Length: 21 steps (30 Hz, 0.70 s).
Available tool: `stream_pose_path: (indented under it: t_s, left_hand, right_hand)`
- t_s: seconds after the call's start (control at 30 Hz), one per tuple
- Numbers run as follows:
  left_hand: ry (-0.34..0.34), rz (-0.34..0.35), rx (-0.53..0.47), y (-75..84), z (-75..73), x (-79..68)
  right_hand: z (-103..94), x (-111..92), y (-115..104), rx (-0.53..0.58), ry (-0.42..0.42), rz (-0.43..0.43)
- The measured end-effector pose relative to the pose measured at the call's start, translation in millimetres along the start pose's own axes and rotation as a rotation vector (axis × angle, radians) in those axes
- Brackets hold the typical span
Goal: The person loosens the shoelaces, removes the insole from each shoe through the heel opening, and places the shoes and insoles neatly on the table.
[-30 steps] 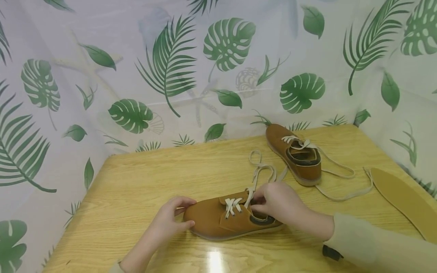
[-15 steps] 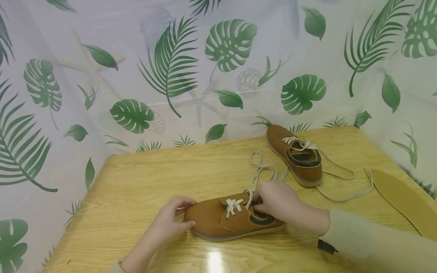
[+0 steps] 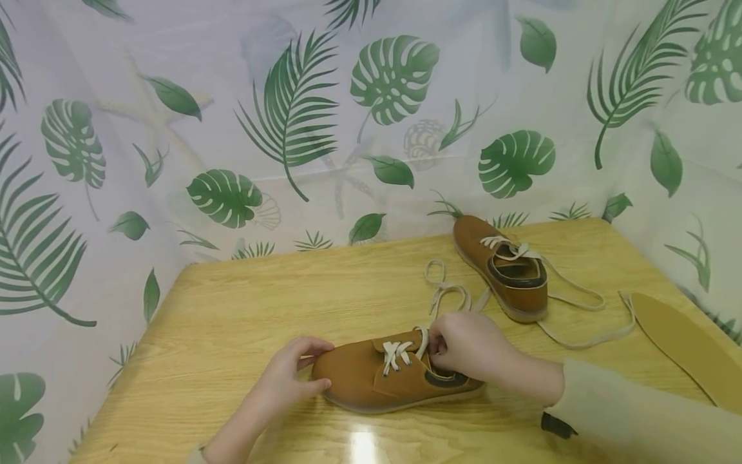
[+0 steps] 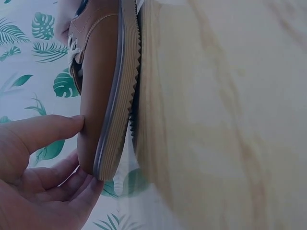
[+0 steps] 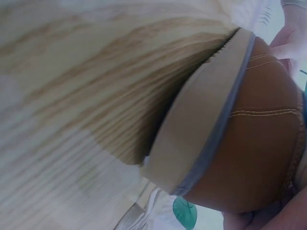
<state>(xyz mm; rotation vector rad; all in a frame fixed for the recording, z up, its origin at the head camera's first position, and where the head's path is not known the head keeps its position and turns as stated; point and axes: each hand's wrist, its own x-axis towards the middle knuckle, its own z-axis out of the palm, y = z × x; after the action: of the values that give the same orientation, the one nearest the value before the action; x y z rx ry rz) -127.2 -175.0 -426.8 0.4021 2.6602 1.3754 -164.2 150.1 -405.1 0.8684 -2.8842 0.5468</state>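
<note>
A brown leather lace-up shoe [image 3: 353, 374] lies on the table, toe to the left. My left hand [image 3: 290, 374] holds its toe, thumb on the near side and fingers on the far side. In the left wrist view, that hand [image 4: 43, 177] touches the toe [image 4: 96, 96] just above the ridged sole. My right hand [image 3: 472, 345] reaches into the shoe's opening behind the laces [image 3: 397, 354]. Its fingertips are hidden inside, so what they grip does not show. The right wrist view looks at the shoe's heel [image 5: 240, 148], with part of the hand at the lower right.
A matching brown shoe [image 3: 522, 299] stands farther back on the right, its long laces [image 3: 603, 338] trailing over the wooden table [image 3: 261, 290]. Near the right edge lies a flat tan insole [image 3: 678, 341]. A leaf-printed curtain [image 3: 324, 212] surrounds the table's back and sides.
My right hand has shifted slightly within the shoe's opening, and its fingers have sunk a little deeper. The left hand keeps its place at the toe. The head view has tilted slightly.
</note>
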Motion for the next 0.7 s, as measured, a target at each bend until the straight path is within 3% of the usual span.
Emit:
stream_pose_path:
  t_s: [0.4, 0.7]
  left_hand:
    - [-0.012, 0.011, 0.007, -1.7, 0.0, 0.0]
    - [0.004, -0.032, -0.018, -4.3, 1.9, 3.3]
  right_hand:
    - [-6.8, -5, 1, 0.137, -0.017, 0.002]
    - [-13.7, -7, -4, 0.075, 0.028, -0.028]
